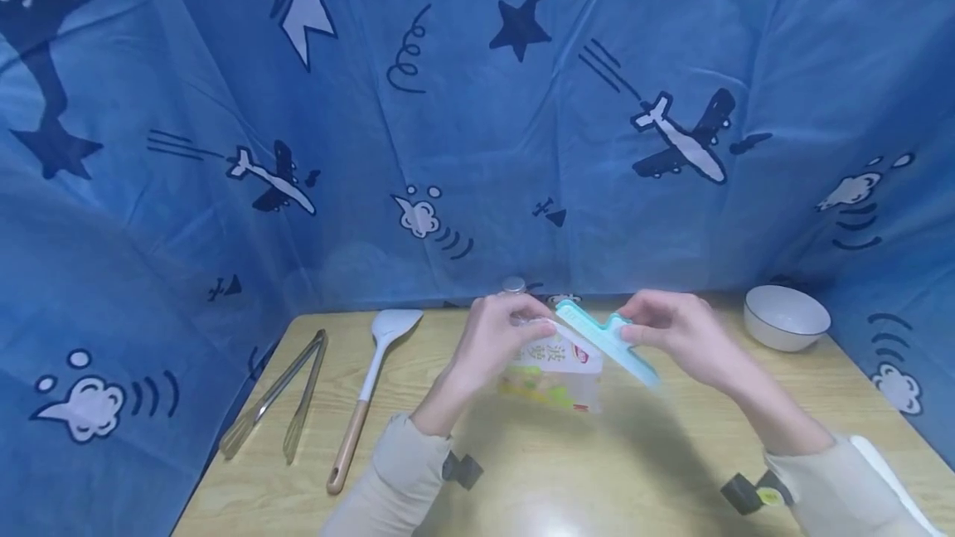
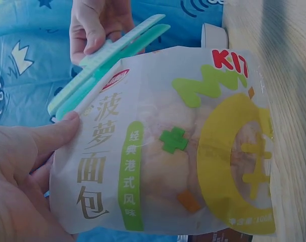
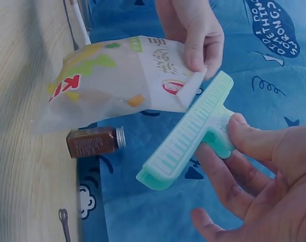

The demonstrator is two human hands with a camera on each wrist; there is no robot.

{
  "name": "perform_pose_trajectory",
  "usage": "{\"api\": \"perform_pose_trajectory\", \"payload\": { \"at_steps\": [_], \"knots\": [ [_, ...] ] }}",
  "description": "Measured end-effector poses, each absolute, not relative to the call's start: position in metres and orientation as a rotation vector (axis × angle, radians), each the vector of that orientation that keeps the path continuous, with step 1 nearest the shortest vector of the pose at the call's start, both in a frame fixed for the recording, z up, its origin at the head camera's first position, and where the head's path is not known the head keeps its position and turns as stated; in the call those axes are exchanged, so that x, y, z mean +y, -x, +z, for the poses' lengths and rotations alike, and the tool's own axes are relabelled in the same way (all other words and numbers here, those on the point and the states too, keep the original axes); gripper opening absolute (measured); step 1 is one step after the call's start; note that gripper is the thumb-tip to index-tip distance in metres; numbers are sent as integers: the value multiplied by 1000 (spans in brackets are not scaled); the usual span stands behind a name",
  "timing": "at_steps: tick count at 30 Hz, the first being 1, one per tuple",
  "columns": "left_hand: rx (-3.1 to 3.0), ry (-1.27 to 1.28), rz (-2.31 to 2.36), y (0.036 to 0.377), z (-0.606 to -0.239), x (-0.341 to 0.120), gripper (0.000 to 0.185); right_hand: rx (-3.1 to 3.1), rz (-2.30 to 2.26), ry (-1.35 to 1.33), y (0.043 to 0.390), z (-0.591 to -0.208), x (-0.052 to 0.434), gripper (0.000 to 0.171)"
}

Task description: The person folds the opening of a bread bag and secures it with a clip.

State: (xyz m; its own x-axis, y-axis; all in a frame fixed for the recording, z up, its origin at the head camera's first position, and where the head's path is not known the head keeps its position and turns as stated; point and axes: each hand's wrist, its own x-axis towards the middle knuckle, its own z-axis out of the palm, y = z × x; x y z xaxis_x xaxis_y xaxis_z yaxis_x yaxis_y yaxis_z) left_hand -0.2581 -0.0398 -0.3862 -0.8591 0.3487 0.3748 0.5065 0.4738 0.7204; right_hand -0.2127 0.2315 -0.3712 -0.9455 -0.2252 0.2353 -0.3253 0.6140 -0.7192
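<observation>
My left hand (image 1: 496,334) pinches the top edge of a plastic bread bag (image 1: 555,379), with thumb and fingers on its upper corner. White at the top with gold lettering, the bag (image 2: 163,136) has a partly clear body showing pale bread pieces, and it is held above the table. A mint-green bag clip (image 1: 604,338) is pinched by its handle between thumb and fingers of my right hand (image 1: 675,334). The clip's two long bars (image 2: 110,63) look parted in the left wrist view. They lie close along the bag's top edge; whether they touch it I cannot tell.
Metal tongs (image 1: 269,404) and a white spatula (image 1: 366,392) with a wooden handle lie on the table's left. A white bowl (image 1: 787,317) stands at the back right. Behind the bag is a brown jar (image 3: 95,141) with a silver lid. Blue curtain (image 1: 477,147) surrounds the table.
</observation>
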Motion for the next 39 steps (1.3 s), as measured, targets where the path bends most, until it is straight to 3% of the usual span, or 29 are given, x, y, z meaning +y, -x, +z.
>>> {"api": "perform_pose_trajectory", "payload": {
  "at_steps": [10, 23, 31, 39],
  "knots": [
    [-2527, 725, -1516, 257, -384, -37, 39, -2741, 1285, -494, 220, -370, 221, 10],
    [-2565, 751, -1543, 259, -386, -35, 56, -2749, 1360, -475, 225, -375, 212, 9],
    [-2569, 758, -1568, 261, -387, -36, 55, -2763, 1300, -471, 224, -378, 209, 27],
    [-2554, 778, -1590, 262, -385, -37, 50, -2692, 1302, -472, 222, -382, 204, 30]
  ]
}}
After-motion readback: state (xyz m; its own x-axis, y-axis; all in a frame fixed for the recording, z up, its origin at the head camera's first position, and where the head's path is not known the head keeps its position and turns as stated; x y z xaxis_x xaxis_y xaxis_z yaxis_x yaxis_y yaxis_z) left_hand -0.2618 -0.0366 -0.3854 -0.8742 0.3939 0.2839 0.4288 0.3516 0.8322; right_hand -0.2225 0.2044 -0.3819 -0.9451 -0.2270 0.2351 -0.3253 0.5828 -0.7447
